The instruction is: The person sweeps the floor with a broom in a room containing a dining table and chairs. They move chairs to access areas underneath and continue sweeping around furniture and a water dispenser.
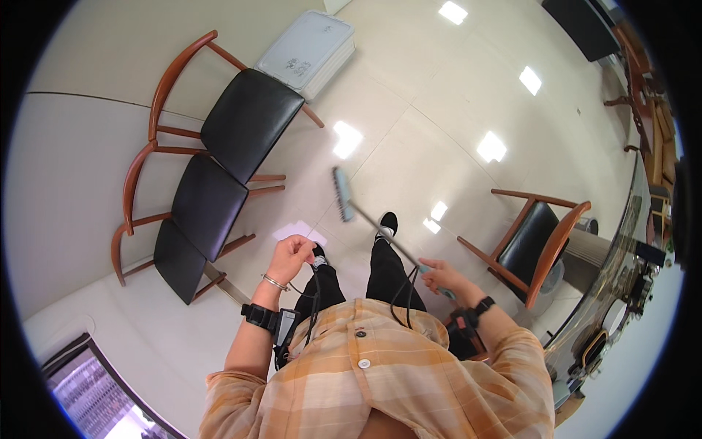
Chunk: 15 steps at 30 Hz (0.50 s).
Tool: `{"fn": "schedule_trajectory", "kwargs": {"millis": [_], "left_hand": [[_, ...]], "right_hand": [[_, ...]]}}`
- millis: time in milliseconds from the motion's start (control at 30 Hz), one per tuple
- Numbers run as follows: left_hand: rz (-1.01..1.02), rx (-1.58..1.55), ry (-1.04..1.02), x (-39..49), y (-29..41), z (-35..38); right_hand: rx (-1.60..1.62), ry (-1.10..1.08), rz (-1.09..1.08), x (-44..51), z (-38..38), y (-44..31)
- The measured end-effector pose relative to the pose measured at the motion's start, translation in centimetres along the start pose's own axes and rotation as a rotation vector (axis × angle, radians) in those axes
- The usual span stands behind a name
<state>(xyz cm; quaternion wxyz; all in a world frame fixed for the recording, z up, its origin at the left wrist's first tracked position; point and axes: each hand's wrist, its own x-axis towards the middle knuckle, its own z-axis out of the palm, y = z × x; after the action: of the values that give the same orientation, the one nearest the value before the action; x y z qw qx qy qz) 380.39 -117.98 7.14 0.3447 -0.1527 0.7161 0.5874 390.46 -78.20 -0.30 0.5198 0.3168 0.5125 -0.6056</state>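
Observation:
My right hand grips the handle end of a long-handled broom, its index finger stretched along the shaft. The broom's pale blue head rests at floor level ahead of my feet, dark bristles facing left. My left hand is raised in front of my left leg, fingers curled in with thumb against them; nothing can be made out inside. A bangle circles that wrist. Straps with devices sit on both forearms, and dark cords hang near both hands.
Several wooden chairs with black seats line the left wall. Beyond them stands a lidded grey storage box. To the right, another chair is beside a glossy table bearing various items. Glossy tiled floor reflects ceiling lights.

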Motion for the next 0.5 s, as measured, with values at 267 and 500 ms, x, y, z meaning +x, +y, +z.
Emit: {"fn": "schedule_trajectory", "kwargs": {"millis": [267,500], "left_hand": [[-0.068,0.007,0.183,-1.7,0.2,-0.6],[-0.074,-0.051,0.22,-1.5,-0.3,0.1]], "right_hand": [[-0.279,0.249,-0.054,2.5,-12.1,-4.7],[-0.341,0.576,-0.235,3.3,-15.1,-14.1]]}}
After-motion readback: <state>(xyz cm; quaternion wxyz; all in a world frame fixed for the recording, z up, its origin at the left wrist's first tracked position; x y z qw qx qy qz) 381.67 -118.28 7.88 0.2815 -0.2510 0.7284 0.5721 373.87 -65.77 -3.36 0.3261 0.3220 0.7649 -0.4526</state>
